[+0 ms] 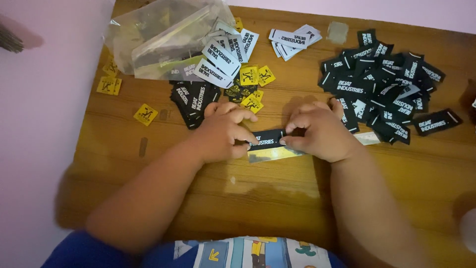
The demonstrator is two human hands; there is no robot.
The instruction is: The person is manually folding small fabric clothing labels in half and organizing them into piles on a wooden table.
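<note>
My left hand (225,130) and my right hand (321,130) pinch the two ends of one black label with white print (267,138), held just above the wooden table (277,198). Under the label lies a small clear plastic sleeve (270,155). A stack of black labels (195,100) sits just beyond my left hand. A large loose heap of black labels (384,92) spreads beyond and to the right of my right hand.
A crumpled clear plastic bag (158,37) lies at the back left beside white labels (223,57). More white labels (293,39) sit at the back centre. Small yellow square tags (250,82) are scattered, some near the left table edge (109,85).
</note>
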